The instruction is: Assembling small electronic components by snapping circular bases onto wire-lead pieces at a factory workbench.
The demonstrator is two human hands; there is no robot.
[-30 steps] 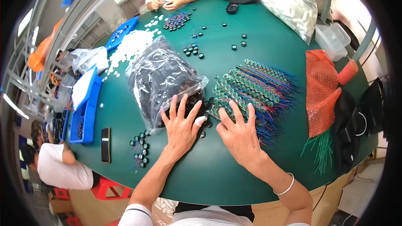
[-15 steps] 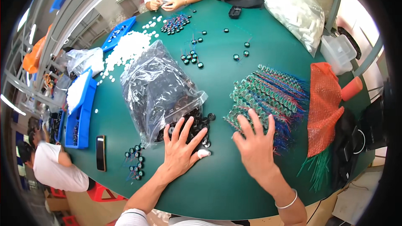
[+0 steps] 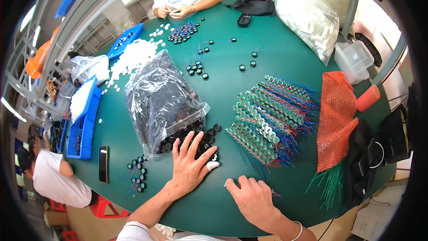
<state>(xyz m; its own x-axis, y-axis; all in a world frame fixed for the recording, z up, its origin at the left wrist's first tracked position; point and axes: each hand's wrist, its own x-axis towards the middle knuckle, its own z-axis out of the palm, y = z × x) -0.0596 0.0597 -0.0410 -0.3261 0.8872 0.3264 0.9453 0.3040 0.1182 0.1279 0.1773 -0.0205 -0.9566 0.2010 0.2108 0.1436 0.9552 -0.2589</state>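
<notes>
My left hand lies with its fingers spread over a heap of small black round caps at the mouth of a clear plastic bag. A white wrap covers its thumb. My right hand is closed low over the near side of the table. A small piece shows at its fingertips, and red and blue wire ends stick out on its other side; most of the small wired disc is hidden by the fingers. Beyond that hand lie stacked rows of green round discs with red and blue wires.
Wired black caps lie left of my arm, beside a phone. Blue bins, white discs, an orange bubble-wrap sheet and a bag of white parts surround the work area. Another person sits across the green table.
My right hand has drawn back from the stacked wired discs toward me and closed, with wires now showing from it. My left hand stays spread on the black caps. The view has shifted slightly.
</notes>
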